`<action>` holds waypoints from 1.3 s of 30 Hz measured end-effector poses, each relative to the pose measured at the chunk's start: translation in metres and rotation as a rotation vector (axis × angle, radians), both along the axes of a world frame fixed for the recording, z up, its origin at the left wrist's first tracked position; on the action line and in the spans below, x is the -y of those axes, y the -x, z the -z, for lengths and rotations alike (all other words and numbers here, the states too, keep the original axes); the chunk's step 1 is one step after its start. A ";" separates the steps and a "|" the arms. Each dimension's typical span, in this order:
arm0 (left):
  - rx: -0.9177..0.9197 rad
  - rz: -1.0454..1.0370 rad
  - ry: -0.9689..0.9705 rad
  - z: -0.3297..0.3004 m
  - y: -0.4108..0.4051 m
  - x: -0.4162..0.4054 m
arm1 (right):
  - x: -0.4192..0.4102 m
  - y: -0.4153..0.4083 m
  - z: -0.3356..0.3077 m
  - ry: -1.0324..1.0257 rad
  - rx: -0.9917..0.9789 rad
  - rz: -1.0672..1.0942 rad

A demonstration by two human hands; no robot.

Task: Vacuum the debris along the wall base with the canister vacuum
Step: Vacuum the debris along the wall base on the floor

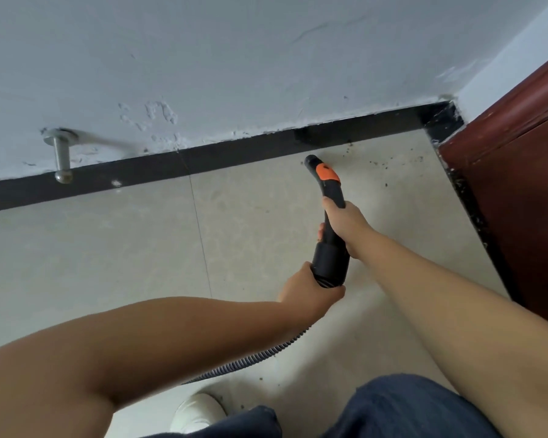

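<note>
A black vacuum nozzle with an orange collar points at the floor just short of the black baseboard. My right hand grips its curved handle. My left hand grips the ribbed hose right behind the black cuff. The hose runs back under my left forearm. Dark debris specks lie scattered on the beige tiles to the right of the nozzle tip, toward the corner. The canister itself is out of view.
A dark red wooden door stands at the right, with grit along its black threshold. A metal door stopper sticks out of the white wall at the left. My white shoe and jeans fill the bottom.
</note>
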State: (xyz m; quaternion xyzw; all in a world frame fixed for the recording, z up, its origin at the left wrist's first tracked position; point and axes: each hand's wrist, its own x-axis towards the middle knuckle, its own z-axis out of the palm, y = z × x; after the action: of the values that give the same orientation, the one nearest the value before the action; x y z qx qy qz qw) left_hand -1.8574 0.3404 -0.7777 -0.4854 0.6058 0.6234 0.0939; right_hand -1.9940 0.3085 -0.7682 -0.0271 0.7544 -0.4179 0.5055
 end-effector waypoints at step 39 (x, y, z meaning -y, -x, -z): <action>-0.055 0.019 -0.025 -0.010 0.052 -0.025 | -0.033 0.056 -0.006 -0.065 0.028 0.117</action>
State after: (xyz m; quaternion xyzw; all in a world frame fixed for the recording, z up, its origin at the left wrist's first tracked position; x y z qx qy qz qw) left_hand -1.9093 0.3656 -0.7681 -0.4612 0.6050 0.6429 0.0890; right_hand -2.0503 0.3416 -0.7624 0.0392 0.7607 -0.4225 0.4913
